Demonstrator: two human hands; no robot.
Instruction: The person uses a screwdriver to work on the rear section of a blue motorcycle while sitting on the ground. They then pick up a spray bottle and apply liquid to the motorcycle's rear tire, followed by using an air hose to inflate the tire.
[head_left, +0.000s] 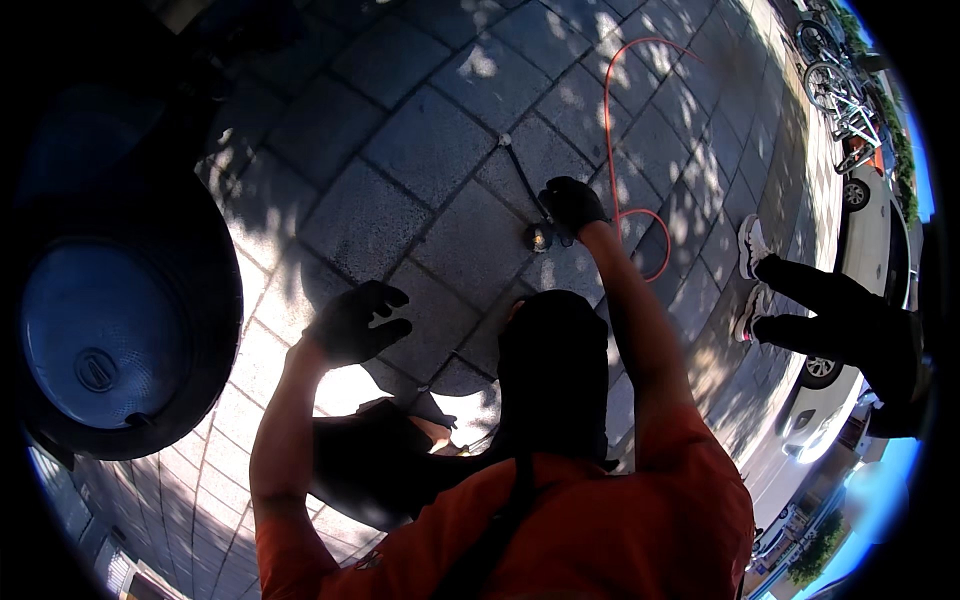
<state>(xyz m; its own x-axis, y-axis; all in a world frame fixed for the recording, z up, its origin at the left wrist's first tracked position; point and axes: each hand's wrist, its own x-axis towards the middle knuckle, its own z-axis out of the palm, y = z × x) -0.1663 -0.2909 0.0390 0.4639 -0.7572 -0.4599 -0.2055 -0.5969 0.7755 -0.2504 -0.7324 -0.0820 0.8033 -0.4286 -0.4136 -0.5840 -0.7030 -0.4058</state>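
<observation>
My right hand (573,205), in a black glove, is closed on what looks like a tyre inflator, low over the paving. Its round gauge (538,238) shows just below the fingers, and a thin black hose (522,170) runs up and left from the hand to a pale tip. The fingers hide most of the handle. My left hand (360,322), gloved in black too, hovers with thumb and fingers apart and holds nothing. To its left is a wheel (105,335) with a round, bluish-grey cover and a dark tyre.
An orange air hose (609,120) curls over the stone paving (425,140) beside my right hand. At the right stands a person in dark trousers (830,330) and light shoes. Parked bicycles (845,100) and a white car (868,235) are beyond.
</observation>
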